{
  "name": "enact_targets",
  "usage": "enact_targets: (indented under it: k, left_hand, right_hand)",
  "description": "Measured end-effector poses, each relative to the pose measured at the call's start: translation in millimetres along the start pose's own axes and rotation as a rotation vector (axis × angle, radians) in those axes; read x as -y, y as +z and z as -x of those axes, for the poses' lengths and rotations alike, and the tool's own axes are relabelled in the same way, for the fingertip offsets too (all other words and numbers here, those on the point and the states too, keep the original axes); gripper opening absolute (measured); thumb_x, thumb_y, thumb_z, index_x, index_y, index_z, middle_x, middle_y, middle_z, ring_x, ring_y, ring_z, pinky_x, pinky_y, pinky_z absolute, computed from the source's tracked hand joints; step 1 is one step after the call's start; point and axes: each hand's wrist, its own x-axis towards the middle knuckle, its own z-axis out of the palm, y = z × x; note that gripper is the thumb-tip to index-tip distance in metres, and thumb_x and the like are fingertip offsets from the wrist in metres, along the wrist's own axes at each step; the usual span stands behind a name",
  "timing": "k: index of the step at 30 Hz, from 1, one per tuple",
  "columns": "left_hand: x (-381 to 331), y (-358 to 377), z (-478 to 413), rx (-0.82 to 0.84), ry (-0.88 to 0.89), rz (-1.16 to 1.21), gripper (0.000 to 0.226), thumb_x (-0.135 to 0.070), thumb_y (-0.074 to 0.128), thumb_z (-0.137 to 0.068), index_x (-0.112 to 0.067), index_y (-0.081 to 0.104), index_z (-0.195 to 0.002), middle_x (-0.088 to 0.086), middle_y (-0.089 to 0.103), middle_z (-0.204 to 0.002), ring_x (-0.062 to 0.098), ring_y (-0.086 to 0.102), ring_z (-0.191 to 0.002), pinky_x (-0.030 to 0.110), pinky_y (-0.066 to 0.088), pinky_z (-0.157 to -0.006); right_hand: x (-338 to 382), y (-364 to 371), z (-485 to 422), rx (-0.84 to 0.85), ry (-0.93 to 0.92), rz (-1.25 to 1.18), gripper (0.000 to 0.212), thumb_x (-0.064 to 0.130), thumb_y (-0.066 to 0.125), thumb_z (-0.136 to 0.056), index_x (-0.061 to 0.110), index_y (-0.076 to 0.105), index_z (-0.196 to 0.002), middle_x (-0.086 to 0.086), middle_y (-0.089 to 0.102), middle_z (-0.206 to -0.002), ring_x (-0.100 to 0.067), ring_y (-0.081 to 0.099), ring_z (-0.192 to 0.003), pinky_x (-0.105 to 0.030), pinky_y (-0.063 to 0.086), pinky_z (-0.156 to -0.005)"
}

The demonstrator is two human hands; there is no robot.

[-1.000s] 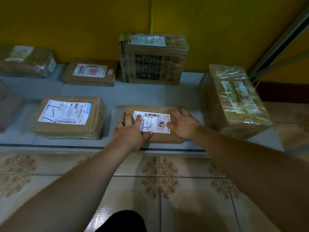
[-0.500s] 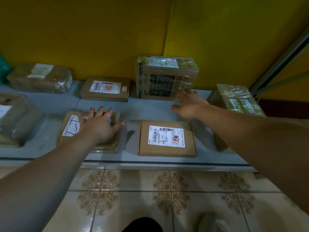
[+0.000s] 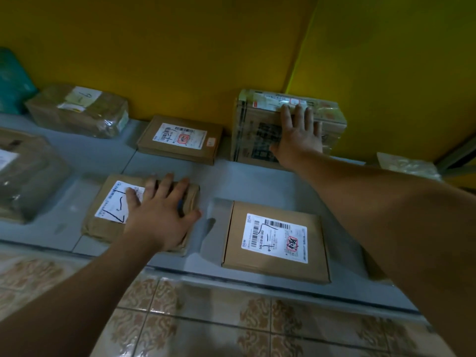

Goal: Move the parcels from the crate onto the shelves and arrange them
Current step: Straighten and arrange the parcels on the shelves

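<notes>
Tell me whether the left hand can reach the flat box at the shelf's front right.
Probably yes. The left hand rests on the parcel beside the flat box, only bare shelf lies between them, and nothing sits on it. The right hand is on the tall box behind.

grey shelf [image 3: 231, 181], 7 parcels [image 3: 277, 239]

Just the one cam, a wide-angle worn on the head, pointing forward and down at a low grey shelf [image 3: 244, 181] from close up. Yellow wall [image 3: 180, 47] fills 12 o'clock, patterned floor tiles [image 3: 206, 318] sit at 6, and the frame's tilted so the shelf's front edge drops toward 4 o'clock.
</notes>
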Motion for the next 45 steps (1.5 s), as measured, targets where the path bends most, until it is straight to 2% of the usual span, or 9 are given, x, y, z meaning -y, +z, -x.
enact_targets:
  k: [5, 11, 15, 20, 30, 37, 41, 43, 45]
  left_hand:
    - [0, 1, 1, -0.009, -0.012, 0.015, 0.078, -0.074, 0.017, -0.084, -0.039, 0.002, -0.152, -0.007, 0.000, -0.163, 0.023, -0.005, -0.149, 0.062, 0.000, -0.115]
    - [-2, -4, 3, 0.004, -0.013, 0.036, 0.075, -0.069, 0.028, -0.090, -0.038, 0.000, -0.153, -0.007, -0.002, -0.163, 0.022, -0.010, -0.149, 0.061, -0.003, -0.115]
    - [-3, -5, 3, 0.015, -0.014, 0.043, 0.076, -0.068, 0.029, -0.090, -0.038, -0.001, -0.153, -0.007, -0.003, -0.163, 0.022, -0.011, -0.149, 0.061, -0.003, -0.116]
    - [-4, -6, 3, 0.013, -0.020, 0.045, 0.075, -0.067, 0.030, -0.091, -0.039, 0.000, -0.153, -0.007, -0.003, -0.163, 0.022, -0.012, -0.149, 0.061, -0.003, -0.116]
    - [-2, -4, 3, 0.005, -0.017, 0.036, 0.075, -0.068, 0.030, -0.090, -0.038, 0.002, -0.153, -0.007, -0.001, -0.163, 0.022, -0.010, -0.149, 0.061, -0.001, -0.116]
    - [-3, -6, 3, 0.018, -0.016, 0.044, 0.068, -0.065, 0.023, -0.094, -0.038, 0.006, -0.153, -0.006, 0.002, -0.163, 0.022, -0.008, -0.149, 0.061, -0.003, -0.115]
    - [-1, -14, -2, 0.018, -0.053, 0.193, 0.057, -0.051, 0.030, -0.099, -0.033, 0.022, -0.153, -0.004, 0.012, -0.163, 0.019, 0.002, -0.149, 0.056, 0.002, -0.118]
    - [7, -24, -6, -0.062, -0.092, 0.352, 0.055, -0.039, 0.045, -0.098, -0.026, 0.033, -0.150, 0.001, 0.017, -0.162, 0.021, 0.012, -0.149, 0.046, 0.010, -0.120]
    - [25, -32, -9, -0.183, -0.169, 0.358, 0.059, -0.033, 0.058, -0.092, -0.022, 0.041, -0.147, 0.006, 0.021, -0.161, 0.024, 0.016, -0.148, 0.041, 0.016, -0.119]
  right_hand:
    - [8, 15, -4, -0.064, 0.052, 0.064, 0.088, 0.035, 0.049, -0.102, 0.021, -0.019, -0.156, -0.014, -0.018, -0.164, -0.036, -0.015, -0.151, -0.054, -0.003, -0.120]
    - [-26, 8, -3, -0.101, -0.014, 0.225, 0.081, 0.032, 0.044, -0.102, 0.026, -0.016, -0.156, -0.008, -0.004, -0.167, -0.034, -0.001, -0.153, -0.063, -0.001, -0.119]
    - [-40, 4, 2, -0.058, 0.030, 0.173, 0.078, 0.031, 0.045, -0.103, 0.025, -0.011, -0.157, -0.008, -0.006, -0.167, -0.034, -0.004, -0.153, -0.058, 0.001, -0.120]
    - [-19, 6, -1, -0.061, 0.004, 0.073, 0.080, 0.037, 0.046, -0.103, 0.024, -0.011, -0.158, -0.009, -0.010, -0.166, -0.036, -0.008, -0.152, -0.050, -0.001, -0.123]
    - [-25, 8, -1, -0.079, 0.010, 0.097, 0.082, 0.029, 0.048, -0.101, 0.029, -0.012, -0.157, -0.006, -0.009, -0.167, -0.032, -0.008, -0.153, -0.053, -0.001, -0.121]
    - [-10, -8, 5, 0.008, 0.024, -0.014, 0.088, 0.049, 0.050, -0.098, 0.021, -0.007, -0.159, -0.009, -0.011, -0.166, -0.033, -0.011, -0.152, -0.054, -0.002, -0.122]
    - [27, 0, 31, -0.077, -0.242, -0.105, 0.081, 0.048, 0.047, -0.098, 0.019, 0.002, -0.159, -0.008, 0.001, -0.167, -0.029, -0.004, -0.153, -0.047, 0.001, -0.124]
    - [52, 12, 50, -0.025, -0.361, -0.239, 0.074, 0.050, 0.045, -0.100, 0.017, 0.014, -0.158, -0.008, 0.015, -0.165, -0.028, 0.007, -0.152, -0.043, 0.009, -0.123]
    - [75, 28, 64, 0.045, -0.421, -0.379, 0.066, 0.050, 0.043, -0.101, 0.015, 0.027, -0.155, -0.011, 0.031, -0.159, -0.028, 0.022, -0.147, -0.037, 0.020, -0.118]
